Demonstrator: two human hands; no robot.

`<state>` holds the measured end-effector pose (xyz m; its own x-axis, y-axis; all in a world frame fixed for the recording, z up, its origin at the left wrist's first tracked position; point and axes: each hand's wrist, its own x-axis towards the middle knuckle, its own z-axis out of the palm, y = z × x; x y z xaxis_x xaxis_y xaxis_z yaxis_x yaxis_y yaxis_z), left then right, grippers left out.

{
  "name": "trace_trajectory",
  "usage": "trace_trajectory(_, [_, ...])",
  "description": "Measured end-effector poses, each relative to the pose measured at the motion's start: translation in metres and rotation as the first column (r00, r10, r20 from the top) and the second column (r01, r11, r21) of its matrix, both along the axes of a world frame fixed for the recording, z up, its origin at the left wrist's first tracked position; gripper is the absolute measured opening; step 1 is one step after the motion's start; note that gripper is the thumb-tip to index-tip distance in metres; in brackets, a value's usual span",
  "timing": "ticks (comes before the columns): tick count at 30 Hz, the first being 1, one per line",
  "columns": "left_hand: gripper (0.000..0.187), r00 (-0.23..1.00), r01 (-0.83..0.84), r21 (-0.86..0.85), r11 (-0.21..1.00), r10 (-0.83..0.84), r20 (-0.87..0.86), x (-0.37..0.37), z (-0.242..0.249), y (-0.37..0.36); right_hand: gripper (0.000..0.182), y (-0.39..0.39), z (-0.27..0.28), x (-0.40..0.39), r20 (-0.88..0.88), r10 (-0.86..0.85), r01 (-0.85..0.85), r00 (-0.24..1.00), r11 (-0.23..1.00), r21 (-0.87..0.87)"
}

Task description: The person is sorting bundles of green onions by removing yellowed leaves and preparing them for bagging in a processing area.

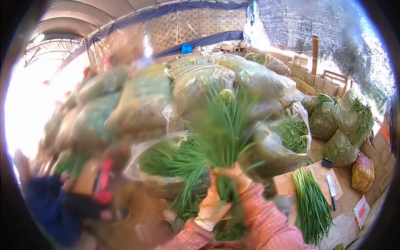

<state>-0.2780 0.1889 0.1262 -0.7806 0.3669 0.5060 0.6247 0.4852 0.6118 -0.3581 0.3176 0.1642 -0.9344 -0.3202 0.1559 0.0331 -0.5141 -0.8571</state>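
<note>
A bunch of chives (227, 129) stands upright in front of me, its leaf tips blurred and one pale flower head (226, 95) showing at the top. Around its lower part, my left hand (211, 206) is closed on the stalks. My right hand (234, 174) grips the same bunch slightly higher, on the right side. Behind my hands, an open plastic bag (135, 160) spills more long green leaves (185, 160). To the right, a neat pile of chives (310, 204) lies across a wooden board (287, 183), beside a knife (331, 187) with a dark handle.
Large filled plastic bags (146, 98) are stacked at the back. Another open bag of greens (291, 133) stands right of centre, and full bags (339, 146) stand farther right. A person in dark blue sleeves (46, 204) is at the left, near something red (104, 183).
</note>
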Motion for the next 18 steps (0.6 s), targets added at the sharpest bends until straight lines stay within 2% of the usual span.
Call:
trace_trajectory(2, [0.099, 0.905, -0.247, -0.096, 0.964, 0.265, 0.334, 0.036, 0.04, 0.016, 0.047, -0.001, 0.0, 0.001, -0.115, 0.009, 0.018, 0.993, 0.973, 0.23])
trace_trajectory(3, [0.1, 0.789, -0.352, -0.172, 0.92, 0.39, 0.474, 0.051, 0.061, 0.02, 0.046, -0.002, 0.006, 0.009, -0.085, 0.077, -0.058, 0.993, 0.977, 0.204])
trace_trajectory(4, [0.094, 0.745, -0.214, -0.221, 0.951, 0.306, 0.593, 0.061, 0.077, 0.012, 0.045, -0.001, 0.021, 0.024, -0.056, 0.149, -0.137, 0.987, 0.974, 0.18])
trace_trajectory(5, [0.089, 0.807, -0.026, 0.026, 0.999, 0.006, 0.59, 0.059, 0.064, -0.001, 0.043, 0.0, 0.031, 0.033, -0.027, 0.226, -0.219, 0.974, 0.963, 0.158])
trace_trajectory(6, [0.085, 0.813, 0.168, 0.267, 0.949, -0.287, 0.506, 0.054, 0.039, -0.021, 0.045, 0.002, 0.029, 0.038, -0.013, 0.227, -0.22, 0.974, 0.957, 0.19])
trace_trajectory(8, [0.068, 0.865, 0.305, 0.2, 0.931, -0.358, 0.351, 0.055, 0.063, -0.08, 0.057, 0.018, 0.035, 0.047, 0.095, 0.324, -0.336, 0.941, 0.876, 0.346])
trace_trajectory(9, [0.057, 0.936, 0.206, -0.084, 0.975, -0.172, 0.307, 0.053, 0.106, -0.114, 0.063, 0.025, 0.038, 0.052, 0.153, 0.363, -0.393, 0.919, 0.822, 0.412])
trace_trajectory(10, [0.046, 0.963, -0.021, 0.143, 0.99, -0.018, 0.269, 0.048, 0.107, -0.136, 0.062, 0.029, 0.039, 0.059, 0.13, 0.4, -0.415, 0.907, 0.797, 0.439])
trace_trajectory(11, [0.037, 0.954, -0.236, 0.361, 0.902, 0.145, 0.263, 0.044, 0.106, -0.15, 0.061, 0.033, 0.039, 0.067, 0.108, 0.436, -0.433, 0.893, 0.773, 0.464])
trace_trajectory(12, [0.034, 0.959, -0.233, 0.627, 0.743, 0.07, 0.274, 0.036, 0.116, -0.152, 0.06, 0.033, 0.04, 0.077, 0.089, 0.472, -0.451, 0.877, 0.747, 0.489])
trace_trajectory(13, [0.031, 0.967, -0.218, 0.834, 0.507, -0.004, 0.255, 0.026, 0.129, -0.15, 0.06, 0.033, 0.048, 0.09, 0.207, 0.459, -0.5, 0.864, 0.735, 0.458])
trace_trajectory(14, [0.032, 0.953, -0.299, 0.665, 0.684, 0.175, 0.249, 0.021, 0.143, -0.146, 0.061, 0.034, 0.057, 0.104, 0.321, 0.44, -0.543, 0.839, 0.725, 0.423])
trace_trajectory(15, [0.032, 0.921, -0.39, 0.451, 0.803, 0.336, 0.199, 0.017, 0.154, -0.138, 0.061, 0.034, 0.059, 0.113, 0.431, 0.412, -0.577, 0.803, 0.719, 0.387])
trace_trajectory(17, [0.034, 0.937, -0.332, 0.437, 0.836, 0.238, 0.255, 0.004, 0.155, -0.122, 0.057, 0.032, 0.053, 0.126, 0.408, 0.382, -0.537, 0.829, 0.746, 0.393])
trace_trajectory(18, [0.032, 0.931, -0.269, 0.544, 0.795, 0.069, 0.359, 0.001, 0.156, -0.112, 0.058, 0.033, 0.058, 0.133, 0.426, 0.382, -0.543, 0.82, 0.756, 0.365])
